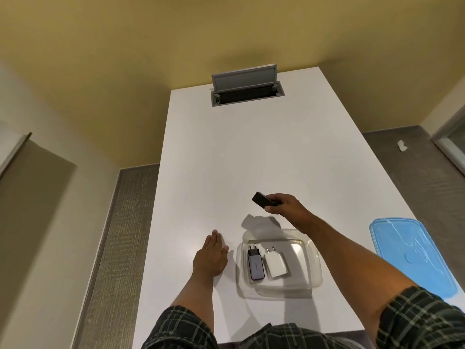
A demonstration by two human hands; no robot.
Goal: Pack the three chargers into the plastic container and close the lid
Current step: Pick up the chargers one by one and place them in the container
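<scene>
A clear plastic container [314, 270] stands open on the white table near its front edge. Inside it lie two chargers side by side: a dark grey charger [256, 265] on the left and a white charger [275, 264] to its right, prongs pointing away from me. My right hand [283, 205] hovers just beyond the container's far rim, shut on a black charger [261, 199] held above the table. My left hand [212, 255] lies flat on the table just left of the container, fingers together, holding nothing. The blue lid [410, 255] rests on the table to the right.
The white table [226, 159] runs away from me, with a grey cable hatch [247, 93] standing open at its far end. Grey carpet lies on both sides, with a scrap of white paper [402, 146] on the floor at the right.
</scene>
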